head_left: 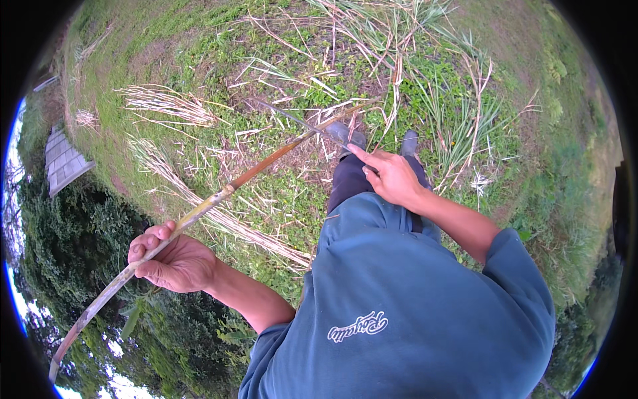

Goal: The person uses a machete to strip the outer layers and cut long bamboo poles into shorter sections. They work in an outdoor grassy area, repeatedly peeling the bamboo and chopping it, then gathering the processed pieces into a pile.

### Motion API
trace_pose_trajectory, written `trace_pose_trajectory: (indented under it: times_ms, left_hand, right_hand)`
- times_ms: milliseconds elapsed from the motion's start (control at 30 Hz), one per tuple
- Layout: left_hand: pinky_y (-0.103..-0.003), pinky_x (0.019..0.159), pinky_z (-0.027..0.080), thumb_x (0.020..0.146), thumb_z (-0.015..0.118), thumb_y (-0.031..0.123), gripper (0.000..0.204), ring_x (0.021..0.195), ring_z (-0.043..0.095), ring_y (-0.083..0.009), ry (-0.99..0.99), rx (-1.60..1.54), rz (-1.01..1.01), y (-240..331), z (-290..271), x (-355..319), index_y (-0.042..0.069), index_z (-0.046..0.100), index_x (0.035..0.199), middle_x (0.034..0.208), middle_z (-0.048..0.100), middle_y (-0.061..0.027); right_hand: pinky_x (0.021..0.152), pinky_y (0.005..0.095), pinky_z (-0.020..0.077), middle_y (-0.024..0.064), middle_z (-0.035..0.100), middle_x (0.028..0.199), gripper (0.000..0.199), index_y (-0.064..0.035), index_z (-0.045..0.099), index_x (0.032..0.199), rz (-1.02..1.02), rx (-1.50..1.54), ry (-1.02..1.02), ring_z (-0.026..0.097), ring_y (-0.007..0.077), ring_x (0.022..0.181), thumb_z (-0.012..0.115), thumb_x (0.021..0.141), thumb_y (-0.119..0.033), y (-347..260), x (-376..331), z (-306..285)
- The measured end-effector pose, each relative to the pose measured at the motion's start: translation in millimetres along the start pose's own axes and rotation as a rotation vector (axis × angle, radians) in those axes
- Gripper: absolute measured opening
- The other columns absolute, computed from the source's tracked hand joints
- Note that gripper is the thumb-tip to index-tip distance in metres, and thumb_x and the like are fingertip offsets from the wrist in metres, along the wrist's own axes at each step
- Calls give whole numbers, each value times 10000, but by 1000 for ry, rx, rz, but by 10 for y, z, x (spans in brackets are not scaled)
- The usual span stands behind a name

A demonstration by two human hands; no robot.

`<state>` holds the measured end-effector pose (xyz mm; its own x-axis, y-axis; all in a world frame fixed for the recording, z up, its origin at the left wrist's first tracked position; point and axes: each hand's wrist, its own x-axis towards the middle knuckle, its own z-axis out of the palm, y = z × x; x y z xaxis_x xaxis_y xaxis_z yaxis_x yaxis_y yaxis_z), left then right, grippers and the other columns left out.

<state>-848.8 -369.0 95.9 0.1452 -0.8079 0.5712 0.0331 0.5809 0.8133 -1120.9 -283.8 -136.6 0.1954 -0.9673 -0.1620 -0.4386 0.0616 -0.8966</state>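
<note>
Long yellow-brown jointed cane stalk (212,200) | slantwise above green grass (199,60) | likely light, stiff, smooth; best held mid-length | left hand (176,259) curled round it | right hand (392,176) closed on thin dark blade (286,115)

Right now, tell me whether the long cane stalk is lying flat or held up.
The cane stalk is held up: the left hand grips it, and trees show behind its near end.

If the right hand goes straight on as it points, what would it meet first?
The right hand would likely meet the long stalk, which the thin blade crosses in view; depth is unclear.
</note>
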Motion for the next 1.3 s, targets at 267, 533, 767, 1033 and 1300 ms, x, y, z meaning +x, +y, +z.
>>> trace_pose_trajectory:
  times_ms: [267,533,767,1033,1300]
  left_hand:
    - [-222,405,229,1001,469,409,371,464,320,-81,252,155,135,-152,364,-23,141,397,755,625,365,17]
    - [-231,379,121,1020,381,408,414,421,177,-69,373,128,50,-155,276,-122,158,284,704,541,192,36]
    - [-246,416,200,1017,447,416,406,458,247,-89,801,478,112,-161,280,-220,138,304,758,612,222,30]
    - [-265,529,300,1026,453,309,311,557,311,-117,835,237,-106,-56,105,-121,83,418,816,640,272,16]
    - [-344,628,352,906,504,386,366,605,407,-209,684,-66,-109,37,124,-182,77,503,708,652,439,-51]
  right_hand:
    - [541,431,525,107,540,744,638,-309,445,1424,-248,-35,22,575,302,575,575,839,-89,-184,28,-29]
    - [553,428,531,125,563,750,654,-295,420,1439,-357,-133,-105,586,314,585,578,831,-113,-79,-9,-136]
    - [523,390,529,107,565,780,637,-247,460,1418,-363,-129,-130,585,282,603,608,819,-90,-96,-46,-57]
    - [606,488,528,175,612,758,604,-228,467,1410,-49,-230,-138,609,386,618,552,827,-95,319,238,399]
    - [637,474,550,177,619,865,628,-314,430,1427,-194,-145,-177,623,380,654,572,847,-117,38,183,199]
